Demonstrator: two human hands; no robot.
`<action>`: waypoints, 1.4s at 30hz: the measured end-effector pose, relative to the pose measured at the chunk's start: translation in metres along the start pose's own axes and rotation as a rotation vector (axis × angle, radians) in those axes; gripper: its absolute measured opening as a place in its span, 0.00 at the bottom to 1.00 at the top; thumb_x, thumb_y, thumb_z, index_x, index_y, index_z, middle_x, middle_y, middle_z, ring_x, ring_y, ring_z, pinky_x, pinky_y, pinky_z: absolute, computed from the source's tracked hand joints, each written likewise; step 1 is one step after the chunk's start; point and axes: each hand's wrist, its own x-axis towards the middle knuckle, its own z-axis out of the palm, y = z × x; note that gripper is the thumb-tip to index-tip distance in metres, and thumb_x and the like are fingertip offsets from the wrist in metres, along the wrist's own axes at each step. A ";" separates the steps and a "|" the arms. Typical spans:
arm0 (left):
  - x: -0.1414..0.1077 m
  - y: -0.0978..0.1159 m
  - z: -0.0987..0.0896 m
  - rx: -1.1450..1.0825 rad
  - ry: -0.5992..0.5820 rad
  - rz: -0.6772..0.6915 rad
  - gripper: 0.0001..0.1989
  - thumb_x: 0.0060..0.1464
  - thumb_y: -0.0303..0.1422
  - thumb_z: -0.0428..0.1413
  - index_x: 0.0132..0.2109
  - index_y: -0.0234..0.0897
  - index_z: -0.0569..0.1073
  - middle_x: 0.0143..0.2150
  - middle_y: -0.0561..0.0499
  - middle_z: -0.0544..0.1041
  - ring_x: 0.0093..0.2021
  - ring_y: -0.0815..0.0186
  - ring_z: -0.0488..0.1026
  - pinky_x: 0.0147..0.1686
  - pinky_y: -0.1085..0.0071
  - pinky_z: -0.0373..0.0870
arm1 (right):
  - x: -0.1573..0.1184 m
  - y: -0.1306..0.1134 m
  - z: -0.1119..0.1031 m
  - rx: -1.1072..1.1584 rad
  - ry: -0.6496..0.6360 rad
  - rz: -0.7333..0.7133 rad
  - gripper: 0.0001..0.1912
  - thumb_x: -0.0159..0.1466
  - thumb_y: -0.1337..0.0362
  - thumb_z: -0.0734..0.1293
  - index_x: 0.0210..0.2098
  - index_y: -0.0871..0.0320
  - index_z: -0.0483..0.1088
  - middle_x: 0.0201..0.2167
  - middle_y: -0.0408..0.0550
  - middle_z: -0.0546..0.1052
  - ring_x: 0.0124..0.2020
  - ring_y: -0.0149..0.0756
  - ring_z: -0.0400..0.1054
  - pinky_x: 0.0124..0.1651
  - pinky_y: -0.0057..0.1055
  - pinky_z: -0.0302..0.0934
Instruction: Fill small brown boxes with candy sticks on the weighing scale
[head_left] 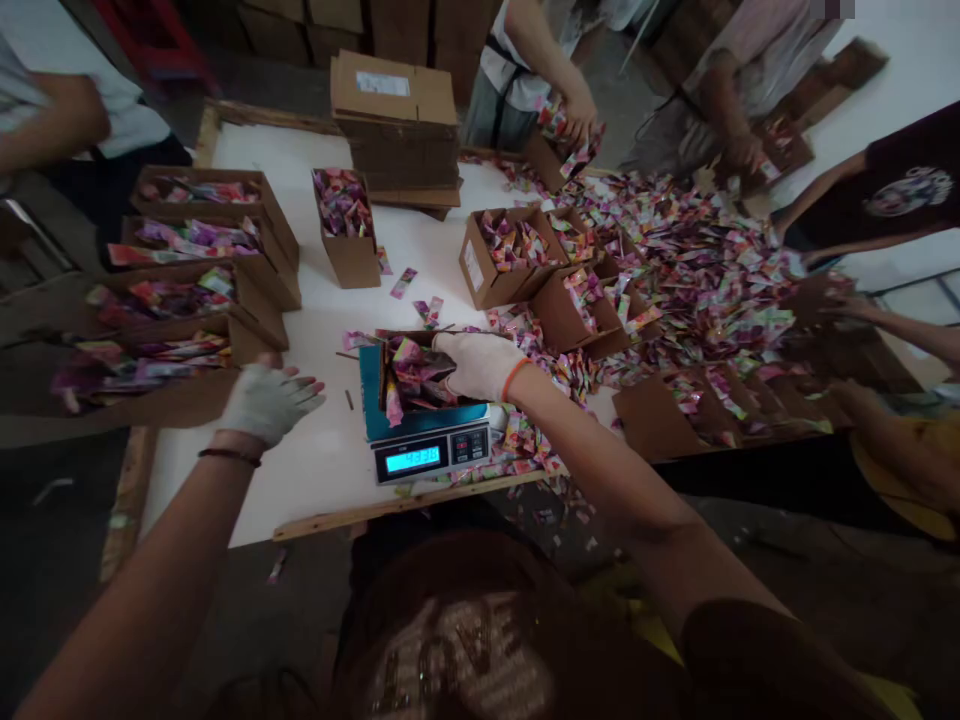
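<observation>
Across a white table [300, 480], four filled cardboard cartons [277, 225] are being kept at the left, one narrow upright carton [352, 262] near the middle and two more cartons [484, 270] toward the right, while a large loose heap of foil sachets [705, 285] is being left unboxed at the far right. A part-filled carton [382, 372] is being stood on a digital scale [431, 450]. The gloved right hand [480, 365] is being pressed among its sachets, though whether any are gripped cannot be told. The gloved left hand [266, 403] is being held open on the tabletop, gripping nothing.
</observation>
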 end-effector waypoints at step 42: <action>-0.139 0.029 0.011 0.849 -0.313 0.645 0.21 0.61 0.50 0.66 0.53 0.40 0.86 0.44 0.44 0.89 0.38 0.54 0.83 0.41 0.57 0.83 | -0.132 0.171 0.035 0.292 0.614 0.251 0.04 0.66 0.60 0.69 0.36 0.47 0.69 0.31 0.49 0.79 0.34 0.48 0.75 0.41 0.40 0.67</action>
